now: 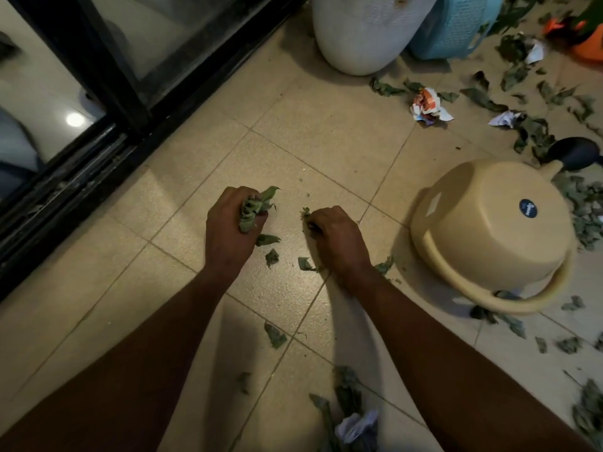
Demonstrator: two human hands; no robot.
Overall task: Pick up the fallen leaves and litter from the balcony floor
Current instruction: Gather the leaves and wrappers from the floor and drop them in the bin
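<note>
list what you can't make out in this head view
Head view only:
Inside of the overturned beige plastic bucket: its own wall hides it.
Right hand fingertips: curled under the hand's back, so its hold on the small green leaf scrap is unclear.
Orange pot: cut off by the right edge.
Round dark blue sticker print: too small.

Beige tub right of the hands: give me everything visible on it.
The beige tub looks like smooth plastic, lying overturned with its flat base up. A round dark blue sticker sits on the base, a pale rectangular label on the side. Its thick rim rests on the tiled floor among leaves. The right hand lies nearby, not touching.
</note>
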